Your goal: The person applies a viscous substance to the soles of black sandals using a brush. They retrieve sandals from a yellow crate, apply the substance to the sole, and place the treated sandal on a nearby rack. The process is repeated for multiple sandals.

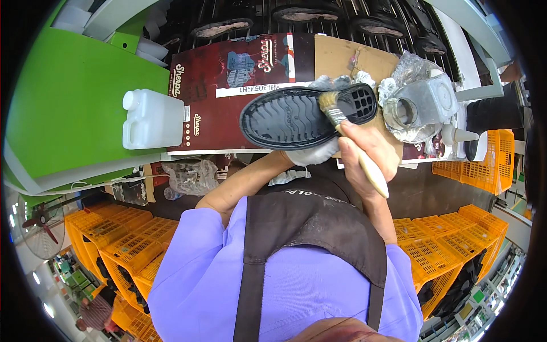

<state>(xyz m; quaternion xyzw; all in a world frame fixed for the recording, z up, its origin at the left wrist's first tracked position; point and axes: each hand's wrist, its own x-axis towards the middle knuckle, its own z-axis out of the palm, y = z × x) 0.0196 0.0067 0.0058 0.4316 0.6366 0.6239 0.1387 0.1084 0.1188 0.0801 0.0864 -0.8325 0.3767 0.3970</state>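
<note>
A black shoe sole [288, 117], wavy tread facing up, is held over the table in front of me. My left forearm [253, 179] reaches beneath it and my left hand grips it from below, its fingers mostly hidden by the sole. White cloth or glove material [312, 155] shows along the sole's near and far edges. My right hand [373, 154] is closed around the pale handle of a flat paintbrush [337, 112]. The bristles rest at the sole's middle, beside the grid-patterned heel. An open jar [400, 112] stands right of the heel, amid crumpled plastic.
A white jug [154, 119] stands at the left by a green surface [62, 85]. Dark red cardboard [211, 74] covers the table. A clear container [433, 98] and a nozzle bottle [460, 135] are at the right. Black footwear [305, 14] lies on a far rack. Orange crates [128, 242] flank me.
</note>
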